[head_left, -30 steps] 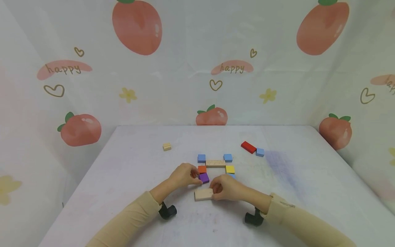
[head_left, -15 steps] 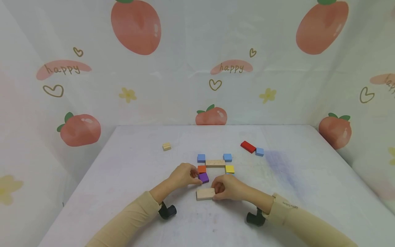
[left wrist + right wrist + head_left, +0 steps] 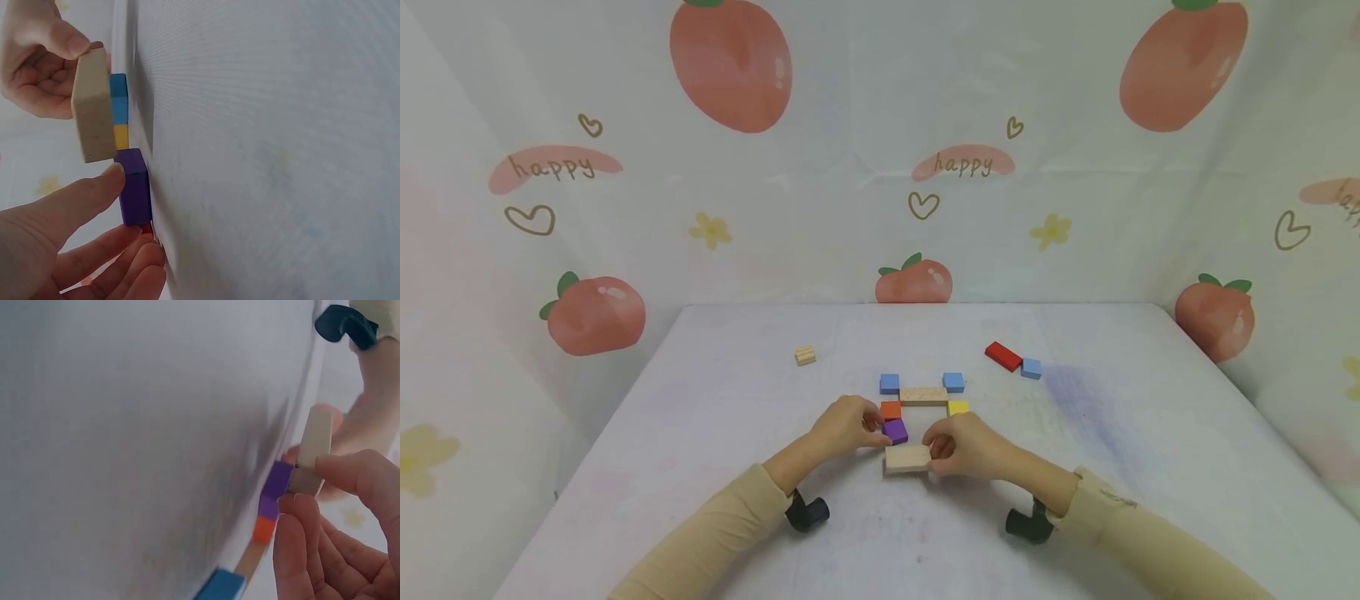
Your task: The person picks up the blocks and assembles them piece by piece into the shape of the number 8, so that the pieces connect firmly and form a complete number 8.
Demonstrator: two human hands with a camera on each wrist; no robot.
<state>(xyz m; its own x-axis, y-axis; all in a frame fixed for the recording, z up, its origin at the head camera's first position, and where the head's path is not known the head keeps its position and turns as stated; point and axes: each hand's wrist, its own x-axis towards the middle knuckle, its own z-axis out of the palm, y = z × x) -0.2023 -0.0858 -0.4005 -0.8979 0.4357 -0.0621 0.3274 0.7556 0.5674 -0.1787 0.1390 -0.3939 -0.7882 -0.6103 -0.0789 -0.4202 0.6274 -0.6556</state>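
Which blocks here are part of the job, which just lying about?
Part of the job, by the look of it:
purple block, pinched by left hand
pale block, held by right hand
orange block
yellow block
wooden bar
back-left blue block
back-right blue block

Probably just lying about:
red block
outlying blue block
small wooden piece

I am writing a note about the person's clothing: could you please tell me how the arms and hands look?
The left sleeve and right sleeve are long and beige; the right one bears a small dark marking, unreadable here. A rounded black device is worn on each side, just past the sleeve. The left hand and right hand wear no gloves.
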